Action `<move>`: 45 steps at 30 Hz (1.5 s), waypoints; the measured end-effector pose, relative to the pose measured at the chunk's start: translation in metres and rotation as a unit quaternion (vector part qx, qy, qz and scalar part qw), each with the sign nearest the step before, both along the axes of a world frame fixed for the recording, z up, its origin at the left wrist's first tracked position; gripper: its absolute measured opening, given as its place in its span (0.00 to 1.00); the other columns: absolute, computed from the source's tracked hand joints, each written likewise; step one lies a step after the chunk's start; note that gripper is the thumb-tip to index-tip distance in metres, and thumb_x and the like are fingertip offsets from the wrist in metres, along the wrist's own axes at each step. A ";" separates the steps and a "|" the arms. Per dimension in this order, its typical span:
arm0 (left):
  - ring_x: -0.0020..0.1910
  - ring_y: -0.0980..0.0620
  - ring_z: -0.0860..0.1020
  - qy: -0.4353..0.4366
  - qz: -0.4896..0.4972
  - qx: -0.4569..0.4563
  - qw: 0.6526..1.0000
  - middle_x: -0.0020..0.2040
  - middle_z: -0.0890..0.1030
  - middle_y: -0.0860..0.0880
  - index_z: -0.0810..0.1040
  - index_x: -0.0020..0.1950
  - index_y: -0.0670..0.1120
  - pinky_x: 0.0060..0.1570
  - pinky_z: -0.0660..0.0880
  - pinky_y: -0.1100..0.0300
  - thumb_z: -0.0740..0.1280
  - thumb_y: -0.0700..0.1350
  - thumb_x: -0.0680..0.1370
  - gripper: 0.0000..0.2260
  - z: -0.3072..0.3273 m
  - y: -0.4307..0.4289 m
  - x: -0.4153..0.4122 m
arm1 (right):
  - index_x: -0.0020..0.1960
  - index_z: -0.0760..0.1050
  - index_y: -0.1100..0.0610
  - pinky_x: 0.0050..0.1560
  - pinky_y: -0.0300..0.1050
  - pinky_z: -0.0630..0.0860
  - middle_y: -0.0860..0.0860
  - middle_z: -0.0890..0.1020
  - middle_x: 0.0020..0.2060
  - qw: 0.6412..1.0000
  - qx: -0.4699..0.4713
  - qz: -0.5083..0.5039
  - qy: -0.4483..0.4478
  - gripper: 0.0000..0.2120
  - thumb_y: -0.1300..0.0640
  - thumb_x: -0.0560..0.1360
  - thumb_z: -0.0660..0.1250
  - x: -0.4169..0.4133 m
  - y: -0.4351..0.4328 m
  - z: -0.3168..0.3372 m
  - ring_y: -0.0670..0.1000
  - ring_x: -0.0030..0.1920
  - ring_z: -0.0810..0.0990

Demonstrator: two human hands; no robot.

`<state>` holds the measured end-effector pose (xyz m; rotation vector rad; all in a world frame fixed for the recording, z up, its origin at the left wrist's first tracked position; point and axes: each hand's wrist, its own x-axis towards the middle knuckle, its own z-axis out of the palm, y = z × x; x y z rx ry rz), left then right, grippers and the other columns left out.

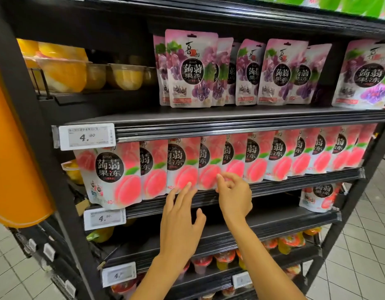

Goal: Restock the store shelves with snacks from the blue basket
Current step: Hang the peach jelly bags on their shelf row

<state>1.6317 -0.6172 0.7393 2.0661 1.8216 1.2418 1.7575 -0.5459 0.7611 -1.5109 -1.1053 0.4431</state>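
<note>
Now squaring up the row of peach jelly pouches (256, 161) on the middle shelf (284, 185), packed upright and overlapped like tiles so as to show every front. Touching the lower edge of one pouch (182, 167) with the straight, slightly spread fingers of the left hand (180, 215), probably to nudge it back flush with the shelf lip. Steadying the neighbouring pouch (208, 169) with the right hand (234, 195): forefinger out onto the pack, remaining fingers loosely curled, gripping nothing. Above, grape pouches (191, 70) standing in looser clusters; below right, a lone peach pouch (319, 198), likely the next spot for stock. No blue basket in view.
</note>
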 end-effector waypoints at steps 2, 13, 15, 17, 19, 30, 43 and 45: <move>0.77 0.57 0.52 0.014 0.014 0.000 1.000 0.76 0.62 0.63 0.65 0.75 0.57 0.73 0.64 0.52 0.62 0.51 0.79 0.24 0.001 0.000 0.004 | 0.51 0.80 0.43 0.47 0.46 0.73 0.41 0.82 0.29 1.000 0.007 -0.004 0.000 0.08 0.41 0.77 0.66 0.004 0.001 0.000 0.43 0.39 0.81; 0.74 0.57 0.58 0.037 0.005 0.012 0.999 0.75 0.63 0.61 0.64 0.76 0.54 0.74 0.58 0.55 0.62 0.50 0.80 0.24 0.003 0.016 0.039 | 0.59 0.75 0.47 0.44 0.45 0.65 0.41 0.81 0.29 0.999 0.011 -0.045 0.018 0.16 0.39 0.78 0.63 0.043 0.012 -0.006 0.37 0.36 0.74; 0.74 0.58 0.58 0.041 0.003 0.011 0.999 0.75 0.63 0.61 0.64 0.76 0.54 0.75 0.59 0.54 0.62 0.49 0.80 0.24 0.003 0.019 0.047 | 0.57 0.77 0.46 0.44 0.45 0.66 0.41 0.80 0.28 0.999 -0.001 -0.034 0.011 0.15 0.38 0.77 0.64 0.049 0.015 -0.006 0.40 0.36 0.75; 0.75 0.57 0.57 0.038 0.007 0.004 0.999 0.75 0.63 0.61 0.63 0.76 0.55 0.75 0.59 0.52 0.62 0.49 0.80 0.24 0.003 0.022 0.055 | 0.53 0.79 0.44 0.41 0.43 0.68 0.41 0.80 0.26 0.999 -0.001 -0.029 0.016 0.12 0.38 0.76 0.65 0.055 0.018 -0.005 0.42 0.36 0.78; 0.75 0.56 0.55 0.038 0.012 0.003 0.999 0.75 0.63 0.61 0.62 0.76 0.56 0.76 0.55 0.55 0.62 0.49 0.80 0.25 0.002 0.023 0.061 | 0.47 0.79 0.42 0.37 0.40 0.66 0.42 0.80 0.26 0.999 -0.002 -0.034 0.025 0.09 0.39 0.76 0.65 0.062 0.020 -0.004 0.42 0.36 0.79; 0.74 0.56 0.58 0.043 -0.004 0.006 0.999 0.74 0.64 0.61 0.64 0.76 0.54 0.74 0.59 0.55 0.62 0.48 0.79 0.24 0.007 0.036 0.097 | 0.54 0.73 0.45 0.33 0.37 0.61 0.43 0.81 0.29 0.996 0.050 -0.070 0.038 0.11 0.39 0.78 0.64 0.097 0.026 -0.004 0.36 0.33 0.75; 0.76 0.56 0.52 0.053 -0.022 -0.007 0.998 0.76 0.62 0.61 0.63 0.75 0.56 0.74 0.56 0.55 0.61 0.50 0.80 0.23 0.004 0.046 0.147 | 0.47 0.79 0.40 0.32 0.37 0.62 0.41 0.81 0.28 0.998 0.014 -0.044 0.049 0.07 0.39 0.77 0.65 0.138 0.039 -0.004 0.36 0.33 0.77; 0.75 0.56 0.53 0.051 -0.027 -0.003 0.998 0.76 0.63 0.61 0.64 0.75 0.56 0.73 0.58 0.55 0.62 0.49 0.80 0.23 0.005 0.047 0.154 | 0.47 0.78 0.40 0.33 0.37 0.63 0.41 0.81 0.27 0.998 0.021 -0.042 0.050 0.07 0.39 0.77 0.65 0.143 0.037 -0.005 0.35 0.34 0.77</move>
